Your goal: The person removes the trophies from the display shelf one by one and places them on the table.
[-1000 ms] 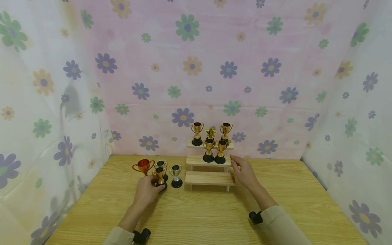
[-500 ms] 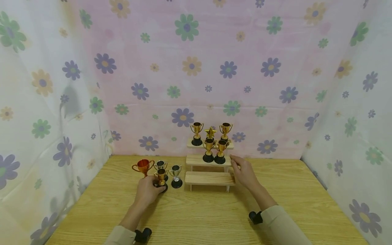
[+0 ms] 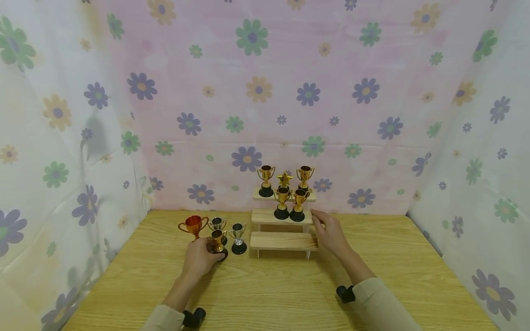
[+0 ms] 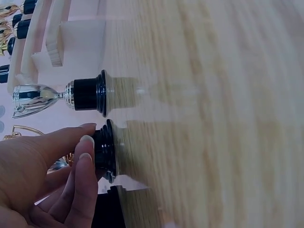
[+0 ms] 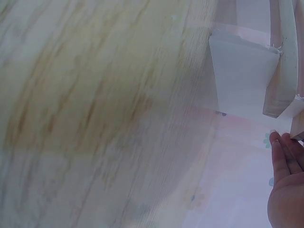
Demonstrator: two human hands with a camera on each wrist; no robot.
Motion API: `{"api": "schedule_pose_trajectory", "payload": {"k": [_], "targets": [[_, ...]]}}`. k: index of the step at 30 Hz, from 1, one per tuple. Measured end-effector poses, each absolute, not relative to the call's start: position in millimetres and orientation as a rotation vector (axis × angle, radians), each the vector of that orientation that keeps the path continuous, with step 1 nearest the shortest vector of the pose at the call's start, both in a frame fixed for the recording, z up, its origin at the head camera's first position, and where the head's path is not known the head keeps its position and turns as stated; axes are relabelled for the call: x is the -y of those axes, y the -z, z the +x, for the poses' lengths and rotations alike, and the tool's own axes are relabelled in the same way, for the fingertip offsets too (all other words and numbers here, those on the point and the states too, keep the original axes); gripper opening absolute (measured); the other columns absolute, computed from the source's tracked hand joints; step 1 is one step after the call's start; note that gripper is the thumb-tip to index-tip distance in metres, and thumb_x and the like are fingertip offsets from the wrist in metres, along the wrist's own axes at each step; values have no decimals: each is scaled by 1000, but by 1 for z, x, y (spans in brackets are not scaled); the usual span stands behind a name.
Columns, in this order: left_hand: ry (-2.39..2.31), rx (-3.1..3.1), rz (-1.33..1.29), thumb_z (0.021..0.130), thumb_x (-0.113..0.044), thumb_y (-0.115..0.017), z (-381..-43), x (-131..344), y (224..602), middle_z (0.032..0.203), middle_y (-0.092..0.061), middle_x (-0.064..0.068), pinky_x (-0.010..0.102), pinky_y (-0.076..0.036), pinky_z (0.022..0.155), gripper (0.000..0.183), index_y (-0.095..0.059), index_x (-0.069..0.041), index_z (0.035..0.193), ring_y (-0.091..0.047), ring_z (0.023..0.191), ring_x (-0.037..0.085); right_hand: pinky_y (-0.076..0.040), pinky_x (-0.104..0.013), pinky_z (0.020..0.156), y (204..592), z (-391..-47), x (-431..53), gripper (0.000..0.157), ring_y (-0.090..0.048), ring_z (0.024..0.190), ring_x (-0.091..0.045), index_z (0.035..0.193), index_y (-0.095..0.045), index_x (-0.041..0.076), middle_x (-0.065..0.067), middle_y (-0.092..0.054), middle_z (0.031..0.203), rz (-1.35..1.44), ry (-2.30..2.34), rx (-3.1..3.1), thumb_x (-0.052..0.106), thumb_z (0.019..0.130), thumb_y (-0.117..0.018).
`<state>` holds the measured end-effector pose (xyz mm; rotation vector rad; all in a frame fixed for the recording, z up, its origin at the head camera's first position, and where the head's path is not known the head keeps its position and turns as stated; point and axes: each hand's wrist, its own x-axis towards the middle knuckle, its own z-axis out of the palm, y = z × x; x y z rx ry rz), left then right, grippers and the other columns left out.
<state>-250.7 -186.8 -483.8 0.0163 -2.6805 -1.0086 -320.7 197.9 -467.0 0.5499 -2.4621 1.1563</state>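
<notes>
In the head view my left hand (image 3: 198, 259) holds a small gold trophy cup (image 3: 217, 236) by its black base, thumb and fingers pinching it. The left wrist view shows that black base (image 4: 105, 149) upright, close to the tabletop. Just right of it stands a silver trophy (image 3: 238, 236); another silver trophy (image 3: 216, 223) is behind, partly hidden. An orange-red trophy (image 3: 193, 224) stands at the left, its base hidden by my hand. My right hand (image 3: 332, 233) has its fingers extended, fingertips right at the right end of the middle step (image 3: 262, 215) of a wooden display stand.
Two gold trophies (image 3: 282, 200) stand on the middle step. On the top step (image 3: 258, 195) are two gold cups (image 3: 266, 174) with a gold star trophy (image 3: 284, 178) between them. The lowest step (image 3: 283, 240) is bare wood. Flowered cloth (image 3: 265, 119) encloses the table.
My left hand and the gold trophy have shifted very slightly to the right and nearer to me. My right hand has stayed at the stand's end.
</notes>
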Motion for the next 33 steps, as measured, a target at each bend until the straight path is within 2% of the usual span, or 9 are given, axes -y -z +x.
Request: {"api": "schedule_pose_trajectory", "payload": {"k": [4, 7, 11, 14, 16, 19, 23, 28, 33], "targets": [[1069, 2688, 46, 73, -11, -91, -248, 188, 483, 82, -76, 9, 36, -55, 66, 32, -75, 2, 98, -66, 66, 15, -52, -56, 97, 467, -321, -197, 35, -60, 125, -42, 136, -61, -8, -26, -61, 137, 542, -1149, 2467, 8, 107, -51], [1145, 2684, 65, 76, -10, -90, -245, 189, 480, 86, -76, 12, 33, -54, 60, 33, -73, 4, 101, -65, 57, 15, -52, -56, 97, 467, -321, -197, 35, -59, 126, -42, 137, -60, -7, -26, -60, 138, 538, -1152, 2471, 8, 107, -51], [1140, 2661, 48, 78, -10, -88, -240, 190, 474, 92, -76, 17, 39, -58, 67, 31, -73, 4, 101, -72, 72, 24, -51, -56, 98, 467, -321, -197, 35, -58, 127, -42, 138, -60, -7, -26, -60, 138, 536, -1156, 2471, 9, 108, -50], [1109, 2655, 40, 79, -12, -88, -236, 192, 470, 99, -74, 22, 41, -59, 72, 34, -72, 5, 104, -72, 80, 26, -51, -56, 98, 466, -320, -197, 35, -59, 126, -42, 137, -60, -7, -26, -60, 138, 536, -1151, 2469, 9, 108, -50], [1144, 2656, 44, 81, -12, -86, -233, 194, 468, 103, -73, 26, 39, -59, 67, 37, -71, 8, 109, -72, 72, 24, -51, -56, 97, 466, -320, -197, 35, -59, 126, -42, 137, -60, -7, -26, -60, 138, 540, -1148, 2470, 9, 108, -51], [1136, 2672, 57, 83, -14, -85, -228, 197, 464, 106, -72, 26, 39, -59, 68, 41, -69, 9, 114, -70, 64, 19, -52, -56, 96, 466, -319, -197, 35, -60, 124, -42, 137, -61, -7, -26, -61, 137, 545, -1148, 2469, 9, 108, -51], [1098, 2693, 79, 85, -18, -84, -221, 202, 458, 102, -72, 22, 43, -58, 73, 44, -68, 9, 114, -68, 59, 15, -53, -55, 95, 466, -318, -197, 35, -62, 122, -42, 137, -60, -7, -27, -61, 137, 548, -1152, 2470, 9, 108, -51], [1090, 2695, 126, 85, -21, -84, -212, 207, 449, 90, -69, 14, 38, -57, 66, 45, -68, 9, 113, -67, 53, 15, -52, -56, 97, 466, -319, -196, 35, -61, 124, -43, 137, -60, -7, -27, -61, 137, 543, -1152, 2480, 10, 108, -50], [1040, 2684, 139, 84, -27, -85, -205, 208, 440, 79, -65, 6, 31, -49, 56, 43, -70, 5, 107, -61, 48, 13, -51, -56, 98, 466, -321, -197, 36, -59, 126, -43, 138, -59, -8, -27, -60, 138, 535, -1156, 2485, 10, 108, -50]]}}
